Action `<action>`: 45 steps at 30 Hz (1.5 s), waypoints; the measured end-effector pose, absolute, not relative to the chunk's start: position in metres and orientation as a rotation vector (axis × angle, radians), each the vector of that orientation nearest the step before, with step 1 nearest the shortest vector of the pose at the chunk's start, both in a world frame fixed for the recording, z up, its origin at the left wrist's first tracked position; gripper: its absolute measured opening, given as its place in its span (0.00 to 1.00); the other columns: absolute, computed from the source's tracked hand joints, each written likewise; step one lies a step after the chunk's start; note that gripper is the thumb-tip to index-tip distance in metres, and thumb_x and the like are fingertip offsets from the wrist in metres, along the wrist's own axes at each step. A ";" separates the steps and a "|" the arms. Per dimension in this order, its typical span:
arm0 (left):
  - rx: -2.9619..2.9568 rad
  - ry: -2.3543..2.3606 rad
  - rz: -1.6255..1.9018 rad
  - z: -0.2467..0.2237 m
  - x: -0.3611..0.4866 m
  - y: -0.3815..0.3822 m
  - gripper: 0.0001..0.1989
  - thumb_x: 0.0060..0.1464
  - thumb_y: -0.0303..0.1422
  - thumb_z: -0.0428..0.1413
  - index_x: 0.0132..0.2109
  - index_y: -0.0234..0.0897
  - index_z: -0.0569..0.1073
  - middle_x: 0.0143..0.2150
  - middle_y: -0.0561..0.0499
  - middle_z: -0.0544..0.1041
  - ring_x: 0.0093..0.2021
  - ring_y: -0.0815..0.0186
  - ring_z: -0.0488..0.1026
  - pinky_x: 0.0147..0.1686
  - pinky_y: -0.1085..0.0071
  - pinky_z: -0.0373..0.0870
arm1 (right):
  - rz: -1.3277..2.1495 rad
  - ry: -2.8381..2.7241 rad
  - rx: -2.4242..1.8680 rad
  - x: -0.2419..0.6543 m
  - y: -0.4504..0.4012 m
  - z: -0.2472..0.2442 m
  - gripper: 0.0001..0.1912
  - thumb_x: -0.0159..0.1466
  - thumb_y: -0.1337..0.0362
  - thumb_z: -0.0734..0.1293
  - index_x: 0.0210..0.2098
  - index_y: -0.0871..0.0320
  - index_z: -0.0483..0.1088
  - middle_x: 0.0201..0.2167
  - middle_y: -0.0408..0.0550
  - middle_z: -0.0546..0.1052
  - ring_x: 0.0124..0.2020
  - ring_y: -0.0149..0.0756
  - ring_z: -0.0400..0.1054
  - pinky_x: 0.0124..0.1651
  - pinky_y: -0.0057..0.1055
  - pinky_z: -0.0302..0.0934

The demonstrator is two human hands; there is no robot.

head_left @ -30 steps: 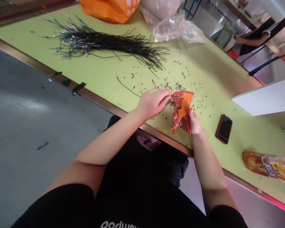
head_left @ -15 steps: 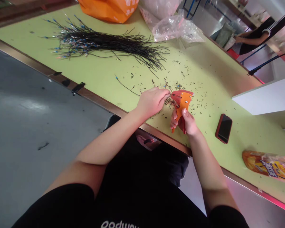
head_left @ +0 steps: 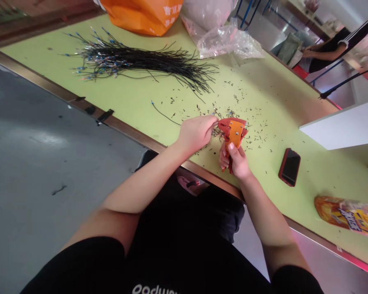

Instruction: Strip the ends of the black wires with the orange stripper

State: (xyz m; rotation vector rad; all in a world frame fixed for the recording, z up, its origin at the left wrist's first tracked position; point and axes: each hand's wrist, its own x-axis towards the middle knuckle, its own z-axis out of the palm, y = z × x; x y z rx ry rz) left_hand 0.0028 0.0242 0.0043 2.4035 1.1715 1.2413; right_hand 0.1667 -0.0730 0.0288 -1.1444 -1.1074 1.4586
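Observation:
My left hand [head_left: 196, 131] pinches a thin black wire [head_left: 165, 116], whose blue-tipped end trails out to the left over the table. The wire's other end, hidden by my fingertips, is at the jaws of an orange and red wire stripper [head_left: 235, 131]. My right hand [head_left: 235, 159] is wrapped around the stripper's handles, which look squeezed together. Short black offcuts [head_left: 230, 112] lie scattered around and beneath the tool. Behind my hands lies a big bundle of black wires [head_left: 147, 61], with blue tips at its left end.
On the green table [head_left: 122, 106] are an orange bag [head_left: 144, 16], clear plastic bags [head_left: 227, 38], a phone in a red case [head_left: 290, 167] and a yellow-orange snack packet [head_left: 346, 214]. A white panel [head_left: 340, 122] stands at right. Another person's arm [head_left: 325, 51] shows beyond.
My right hand has squeezed the stripper's handles closer together, and the tool's head has shifted and opened out at its back. My left hand stays at its jaws. The view has shifted slightly.

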 end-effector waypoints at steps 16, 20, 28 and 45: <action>2.209 1.313 1.309 0.002 -0.004 0.040 0.26 0.79 0.47 0.41 0.47 0.40 0.80 0.39 0.46 0.85 0.37 0.62 0.80 0.36 0.64 0.71 | 0.991 -1.034 -0.887 0.181 -0.077 0.044 0.20 0.66 0.42 0.74 0.36 0.51 0.72 0.25 0.41 0.70 0.28 0.38 0.69 0.37 0.39 0.72; 2.337 1.244 1.270 0.004 0.005 0.026 0.24 0.78 0.43 0.43 0.49 0.40 0.83 0.44 0.43 0.87 0.45 0.58 0.83 0.39 0.64 0.73 | 1.225 -1.073 -1.048 0.182 -0.072 0.034 0.23 0.63 0.38 0.75 0.39 0.51 0.76 0.35 0.49 0.77 0.38 0.46 0.75 0.41 0.43 0.74; 2.455 1.139 1.210 0.003 0.003 0.021 0.23 0.77 0.44 0.44 0.48 0.42 0.82 0.36 0.44 0.85 0.40 0.60 0.82 0.36 0.64 0.69 | 1.354 -1.139 -1.109 0.173 -0.067 0.024 0.26 0.63 0.35 0.75 0.38 0.51 0.76 0.34 0.49 0.78 0.41 0.48 0.77 0.43 0.46 0.76; 2.626 0.896 1.198 0.011 0.003 0.012 0.16 0.72 0.35 0.48 0.38 0.43 0.78 0.26 0.51 0.77 0.28 0.65 0.75 0.27 0.66 0.57 | 1.337 -1.087 -1.142 0.181 -0.059 0.008 0.31 0.66 0.27 0.67 0.45 0.48 0.76 0.33 0.49 0.76 0.44 0.50 0.78 0.38 0.46 0.77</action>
